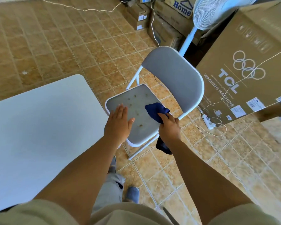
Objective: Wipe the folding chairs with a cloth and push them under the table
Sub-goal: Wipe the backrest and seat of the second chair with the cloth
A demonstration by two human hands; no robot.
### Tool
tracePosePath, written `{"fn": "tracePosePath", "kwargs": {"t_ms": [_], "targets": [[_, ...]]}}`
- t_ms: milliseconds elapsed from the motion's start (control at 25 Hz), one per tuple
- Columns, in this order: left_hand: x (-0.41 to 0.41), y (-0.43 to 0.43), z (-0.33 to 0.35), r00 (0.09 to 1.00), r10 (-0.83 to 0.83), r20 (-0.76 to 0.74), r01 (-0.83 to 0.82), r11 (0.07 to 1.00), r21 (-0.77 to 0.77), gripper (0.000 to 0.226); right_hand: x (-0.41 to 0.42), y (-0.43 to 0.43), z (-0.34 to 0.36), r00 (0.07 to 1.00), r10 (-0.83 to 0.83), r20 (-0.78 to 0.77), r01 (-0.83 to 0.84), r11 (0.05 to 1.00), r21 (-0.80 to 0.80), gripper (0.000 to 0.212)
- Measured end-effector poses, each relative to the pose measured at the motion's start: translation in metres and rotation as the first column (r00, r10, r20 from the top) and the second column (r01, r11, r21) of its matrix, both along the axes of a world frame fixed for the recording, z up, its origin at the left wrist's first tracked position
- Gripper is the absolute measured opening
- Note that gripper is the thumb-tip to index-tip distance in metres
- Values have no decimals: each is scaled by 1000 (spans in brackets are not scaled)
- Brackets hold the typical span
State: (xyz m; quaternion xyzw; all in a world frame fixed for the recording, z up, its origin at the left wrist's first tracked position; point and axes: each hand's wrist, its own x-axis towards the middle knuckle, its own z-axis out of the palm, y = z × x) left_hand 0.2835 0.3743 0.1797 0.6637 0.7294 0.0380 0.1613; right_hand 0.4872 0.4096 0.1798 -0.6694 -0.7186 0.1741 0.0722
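Right grip (169, 127) clutches blue cloth (155, 110) on chair seat (141, 101); left grip (118, 122) flat, released, pressing seat beside.

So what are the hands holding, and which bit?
The right hand grips the blue cloth around its middle. The left hand holds nothing, lying flat on the chair seat.

Tan tiled floor (55, 38). Large cardboard box (256, 38) at right, printed "TCL washing machine". White pedestal fan (208, 12) stands just behind it. Stacked cartons (169, 18) at the back, one reading "Home". White power strip (208, 121) lies on the floor beside the large box, thin white cord (224, 133) looped near it.
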Motion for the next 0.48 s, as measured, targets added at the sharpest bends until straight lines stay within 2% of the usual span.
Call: {"fn": "tracePosePath", "kwargs": {"t_ms": [280, 400, 480], "targets": [[8, 156, -18, 987, -156, 27, 154, 986, 55, 64, 8, 116, 3, 985, -137, 105, 128, 988, 88, 56], [8, 215, -29, 982, -184, 37, 179, 978, 108, 63, 5, 165, 2, 973, -132, 188, 106, 984, 145, 55], [7, 245, -38, 981, -180, 65, 173, 980, 102, 63, 3, 203, 2, 956, -80, 283, 24, 980, 197, 56]]}}
